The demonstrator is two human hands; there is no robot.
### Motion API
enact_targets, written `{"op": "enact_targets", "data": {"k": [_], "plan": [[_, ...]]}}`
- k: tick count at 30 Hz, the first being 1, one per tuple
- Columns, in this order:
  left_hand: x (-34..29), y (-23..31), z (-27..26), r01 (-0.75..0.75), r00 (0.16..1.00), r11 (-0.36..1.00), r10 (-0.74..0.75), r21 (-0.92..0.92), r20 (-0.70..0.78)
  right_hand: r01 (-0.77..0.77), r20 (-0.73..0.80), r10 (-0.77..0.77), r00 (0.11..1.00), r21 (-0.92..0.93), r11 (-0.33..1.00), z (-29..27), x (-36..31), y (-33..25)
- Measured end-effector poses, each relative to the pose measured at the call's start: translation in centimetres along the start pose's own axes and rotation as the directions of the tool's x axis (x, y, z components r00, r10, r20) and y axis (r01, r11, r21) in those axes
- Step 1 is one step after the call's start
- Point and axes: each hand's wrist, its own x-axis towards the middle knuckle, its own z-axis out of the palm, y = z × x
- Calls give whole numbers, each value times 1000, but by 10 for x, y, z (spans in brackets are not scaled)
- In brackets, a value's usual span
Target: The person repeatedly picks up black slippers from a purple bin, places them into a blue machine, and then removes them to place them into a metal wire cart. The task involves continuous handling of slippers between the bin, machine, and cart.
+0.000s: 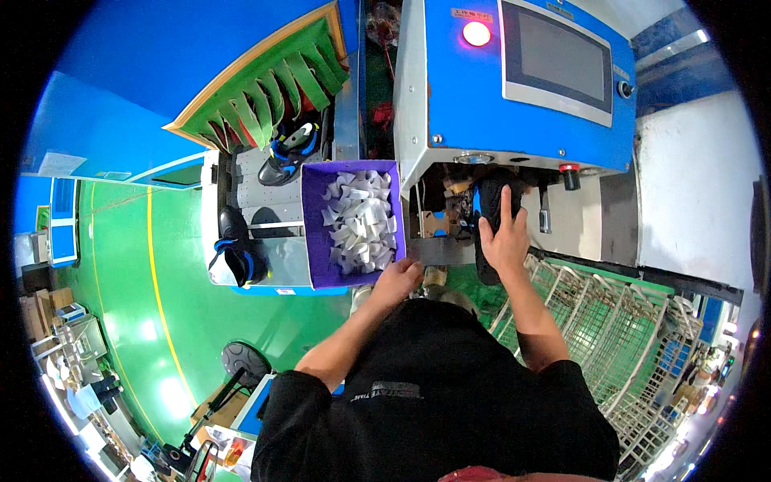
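Narrowly, a black shoe (491, 195) was fitted beneath the blue machine's lower edge (534, 163).
Open green floor (120, 265) was seen left of the purple box (311, 233), which was filled with curled white pieces (365, 217); the right hand's fingers (506, 201) were spread over the shoe, while the left hand (397, 279) was held, curled, by the box's near right corner, any pinch undeterminable.
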Motion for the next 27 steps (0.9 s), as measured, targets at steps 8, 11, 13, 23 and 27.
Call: {"op": "enact_targets", "data": {"k": [8, 11, 13, 23, 27], "plan": [[15, 26, 53, 254, 874, 886, -39, -387, 484, -92, 1, 95, 996, 245, 965, -52, -118, -18], [4, 23, 68, 420, 717, 811, -21, -407, 697, 4, 178, -23, 984, 104, 995, -97, -160, -29], [11, 5, 69, 451, 609, 803, 41, -389, 792, 133, 340, -195, 920, 198, 971, -130, -171, -27], [-15, -6, 74, 425, 824, 879, -276, -218, 495, -345, 507, 139, 851, 738, -580, 12, -95, -4], [-2, -32, 68, 410, 880, 805, -225, -429, 419, -287, 249, 185, 951, 933, 217, -104, -146, 55]]}}
